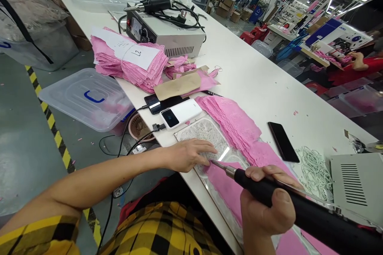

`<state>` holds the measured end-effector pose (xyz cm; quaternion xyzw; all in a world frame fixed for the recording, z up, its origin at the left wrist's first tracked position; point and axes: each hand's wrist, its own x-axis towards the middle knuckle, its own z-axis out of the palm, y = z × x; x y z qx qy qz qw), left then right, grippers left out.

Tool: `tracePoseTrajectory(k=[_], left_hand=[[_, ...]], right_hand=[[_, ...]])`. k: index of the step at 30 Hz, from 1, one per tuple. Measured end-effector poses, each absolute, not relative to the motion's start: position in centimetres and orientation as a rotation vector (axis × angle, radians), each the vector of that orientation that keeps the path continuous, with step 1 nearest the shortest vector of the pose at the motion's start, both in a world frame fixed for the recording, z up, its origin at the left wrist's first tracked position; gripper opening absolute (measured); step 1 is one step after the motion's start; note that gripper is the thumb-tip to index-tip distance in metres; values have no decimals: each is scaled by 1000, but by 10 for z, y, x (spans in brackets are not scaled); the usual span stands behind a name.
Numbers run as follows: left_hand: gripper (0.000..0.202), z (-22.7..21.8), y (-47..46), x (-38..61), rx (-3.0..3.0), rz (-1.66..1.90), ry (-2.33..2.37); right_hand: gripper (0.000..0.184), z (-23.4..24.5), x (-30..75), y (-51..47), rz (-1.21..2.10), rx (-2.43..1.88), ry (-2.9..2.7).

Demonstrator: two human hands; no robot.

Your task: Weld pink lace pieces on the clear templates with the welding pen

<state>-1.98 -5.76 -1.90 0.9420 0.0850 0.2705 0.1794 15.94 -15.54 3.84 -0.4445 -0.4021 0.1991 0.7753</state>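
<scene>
My right hand (266,203) is wrapped around a thick black handpiece (317,217) with a pointed metal tip. That tip touches or nearly touches the corner of a pink fabric piece (224,183). Beside the tip, my left hand (187,156) rests with its fingers stretched out, its fingertips at the fabric's corner and over a clear plate with a speckled surface (202,133). Whether a bit of fabric is under those fingertips cannot be made out. A row of overlapping pink lace-edged pieces (231,123) lies just beyond the plate.
Behind are a white power bank (182,112), a tied pink fabric stack (131,63) and a control box (170,32) carrying another handpiece. To the right lie a black phone (283,141), pale elastic cords (314,169) and a grey vented box (356,185). Cables hang off the left table edge.
</scene>
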Motion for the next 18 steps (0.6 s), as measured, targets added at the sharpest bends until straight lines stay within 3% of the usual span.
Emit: tracePoseTrajectory(k=[18], left_hand=[[46, -19, -55, -21, 2439, 856, 244]], right_hand=[[9, 40, 163, -161, 515, -954, -834]])
